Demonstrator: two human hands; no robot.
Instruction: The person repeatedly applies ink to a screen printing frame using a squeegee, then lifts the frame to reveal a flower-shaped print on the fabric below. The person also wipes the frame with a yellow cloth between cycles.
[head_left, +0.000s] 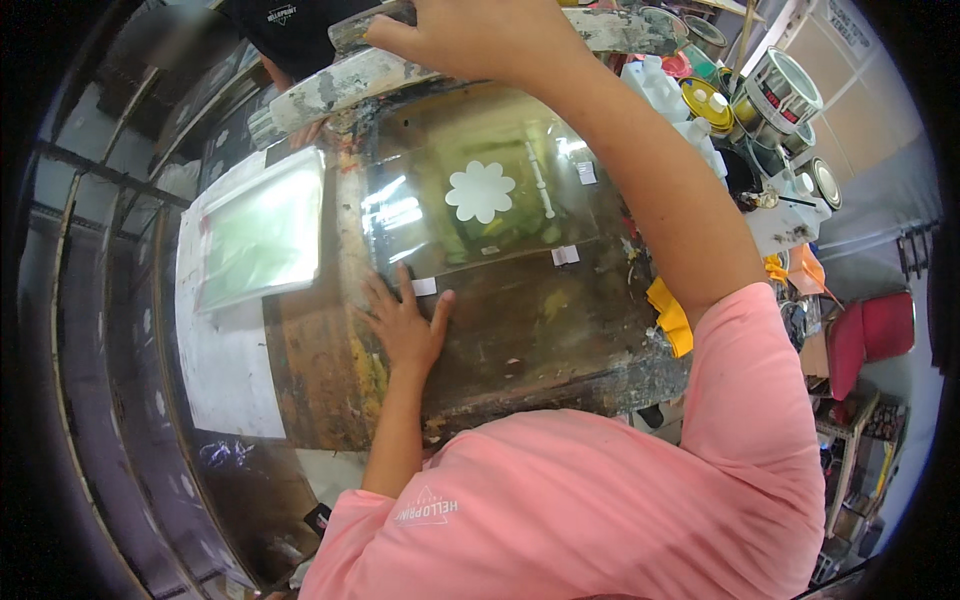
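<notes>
Left hand (405, 318) spreads its fingers wide at seven o'clock of the clear rectangular sheet (430, 180); right hand (460, 38) grips the paint-smeared pale frame (335, 92) at twelve.

- Pink shirt (600, 500), near: white capital lettering (425, 512) on chest, set with triangular outline.
- Black shirt (300, 50) on person, far left: white capital lettering (283, 15), likewise with triangular outline.
- Metal can (790, 75), far right: printed label (769, 98), characters small.
- Wall sign (848, 20), far right: dark print, too small to read.
</notes>
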